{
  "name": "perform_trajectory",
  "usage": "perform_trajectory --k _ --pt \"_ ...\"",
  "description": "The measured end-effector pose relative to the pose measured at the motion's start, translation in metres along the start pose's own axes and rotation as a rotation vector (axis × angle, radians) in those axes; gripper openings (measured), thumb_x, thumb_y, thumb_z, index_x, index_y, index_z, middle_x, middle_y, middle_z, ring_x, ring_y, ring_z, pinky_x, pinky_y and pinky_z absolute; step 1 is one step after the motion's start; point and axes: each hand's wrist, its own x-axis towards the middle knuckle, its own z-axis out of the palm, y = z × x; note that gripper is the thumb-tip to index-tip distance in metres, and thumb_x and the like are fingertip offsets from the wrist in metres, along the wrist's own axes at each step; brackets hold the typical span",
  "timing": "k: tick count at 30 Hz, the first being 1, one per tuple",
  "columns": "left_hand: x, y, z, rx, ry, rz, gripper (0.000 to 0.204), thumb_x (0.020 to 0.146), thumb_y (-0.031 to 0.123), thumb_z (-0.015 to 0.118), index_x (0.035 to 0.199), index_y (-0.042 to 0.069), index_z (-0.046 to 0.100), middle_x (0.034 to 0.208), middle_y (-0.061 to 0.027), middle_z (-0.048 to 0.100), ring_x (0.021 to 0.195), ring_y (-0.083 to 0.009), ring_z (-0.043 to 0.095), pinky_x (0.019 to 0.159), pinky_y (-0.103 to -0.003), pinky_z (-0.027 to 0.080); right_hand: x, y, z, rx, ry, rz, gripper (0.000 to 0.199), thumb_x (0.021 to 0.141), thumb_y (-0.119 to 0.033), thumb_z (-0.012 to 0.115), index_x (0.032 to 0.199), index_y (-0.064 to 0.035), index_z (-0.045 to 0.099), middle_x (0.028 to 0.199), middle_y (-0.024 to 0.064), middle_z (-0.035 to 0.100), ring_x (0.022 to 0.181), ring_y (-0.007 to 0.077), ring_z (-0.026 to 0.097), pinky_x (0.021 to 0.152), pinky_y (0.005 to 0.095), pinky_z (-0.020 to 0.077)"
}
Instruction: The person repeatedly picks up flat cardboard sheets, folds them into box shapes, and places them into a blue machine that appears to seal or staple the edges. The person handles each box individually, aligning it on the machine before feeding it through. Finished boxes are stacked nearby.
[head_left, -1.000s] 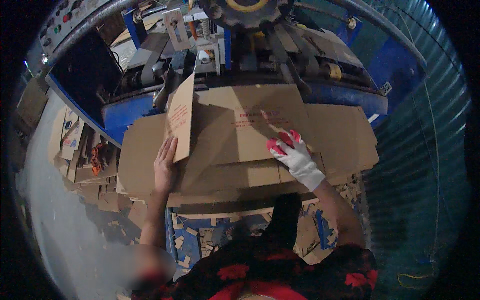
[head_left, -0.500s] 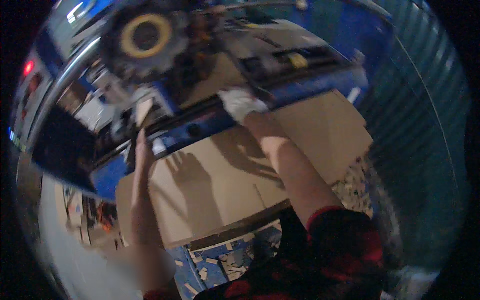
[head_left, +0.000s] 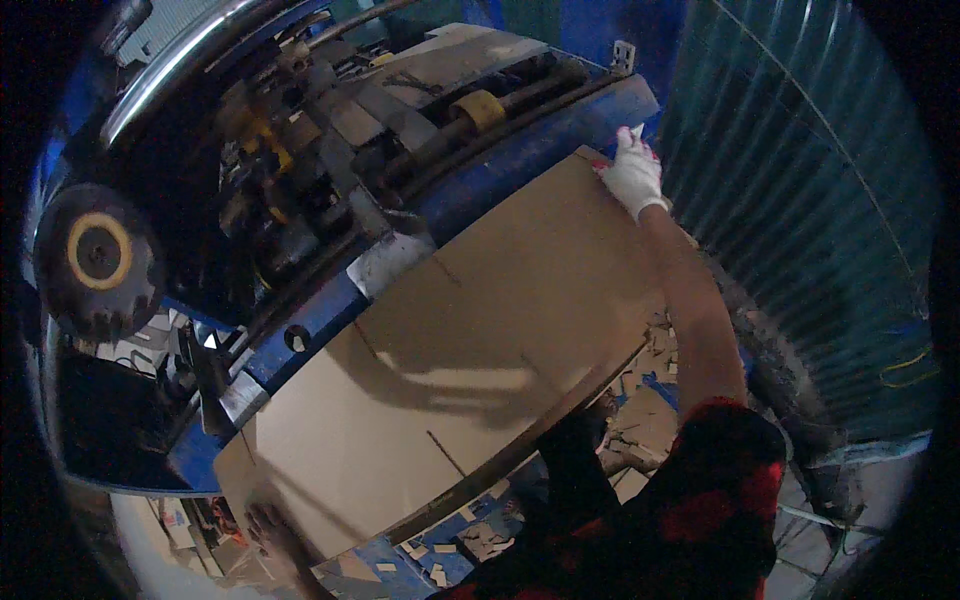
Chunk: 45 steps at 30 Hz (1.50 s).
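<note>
A large brown cardboard sheet (head_left: 480, 370) lies slanted across the blue machine's feed table. My right hand (head_left: 632, 175), in a white glove with red fingertips, is stretched far out and grips the sheet's far right corner against the blue frame. My bare left hand (head_left: 272, 528) holds the sheet's near left corner at the lower edge of the view, in dim light. My arms are spread wide along the sheet. Shadows of my arm fall across its middle.
Behind the sheet runs the blue machine frame (head_left: 520, 170) with rollers and metal guides. A dark toothed wheel with a yellow centre (head_left: 98, 255) sits at the left. A green corrugated wall (head_left: 800, 200) stands on the right. Cardboard scraps (head_left: 640, 400) litter the floor.
The view has swung left and down over the machine. My right hand has reached further out to the sheet's far corner, and my left hand has slid down to its near left corner.
</note>
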Motion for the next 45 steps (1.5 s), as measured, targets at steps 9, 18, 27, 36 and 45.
perform_trajectory --k 9,18,27,36,45 --pt "0.007 0.001 -0.007 0.108 -0.134 0.001 0.058 0.098 0.044 0.036 0.142 0.007 0.037 0.150 -0.0138 0.031 0.137 -0.0328 0.029 0.110 -0.049 0.025 0.046 0.042 0.063 0.339 -0.109 0.471 0.029 0.075 -0.028 0.073 0.092 -0.0038 0.071 0.090 0.0194 0.069 0.088 0.0369 0.067 0.075 0.0426 0.0517" --pt "-0.001 -0.042 -0.006 -0.254 -0.067 -0.137 0.051 0.094 0.045 0.047 0.117 0.000 0.049 0.116 -0.0154 0.045 0.104 -0.0297 0.043 0.086 -0.046 0.036 -0.009 0.166 -0.016 -0.067 0.007 0.653 0.056 0.086 -0.046 0.058 0.128 -0.0109 0.048 0.140 0.0186 0.039 0.125 0.0436 0.042 0.090 0.0576 0.0442" --pt "-0.015 -0.112 0.020 -0.710 -0.071 -0.280 0.051 0.088 0.044 0.061 0.097 -0.005 0.061 0.087 -0.0149 0.063 0.076 -0.0248 0.058 0.069 -0.041 0.047 -0.134 0.132 -0.048 0.419 -0.128 -0.049 0.046 0.091 -0.035 0.056 0.118 0.0012 0.060 0.105 0.0236 0.065 0.104 0.0395 0.060 0.090 0.0408 0.0450" --pt "-0.035 -0.109 -0.044 -1.686 0.196 -0.068 0.045 0.089 0.017 0.064 0.128 0.000 0.049 0.121 -0.0144 0.057 0.111 -0.0254 0.055 0.095 -0.041 0.045 -0.127 0.136 -0.031 1.018 -0.205 0.430 0.057 0.091 -0.021 0.060 0.138 0.0024 0.037 0.114 0.0118 0.062 0.102 0.0190 0.059 0.079 0.0327 0.0487" --pt "-0.063 -0.072 0.000 -2.483 -0.212 -0.573 0.044 0.095 0.013 0.054 0.136 0.002 0.041 0.135 -0.0150 0.049 0.125 -0.0276 0.046 0.106 -0.048 0.038 -0.269 0.025 -0.072 1.830 -0.371 0.655 0.039 0.092 -0.018 0.060 0.127 -0.0062 0.050 0.121 0.0062 0.058 0.105 0.0208 0.056 0.092 0.0364 0.0445"
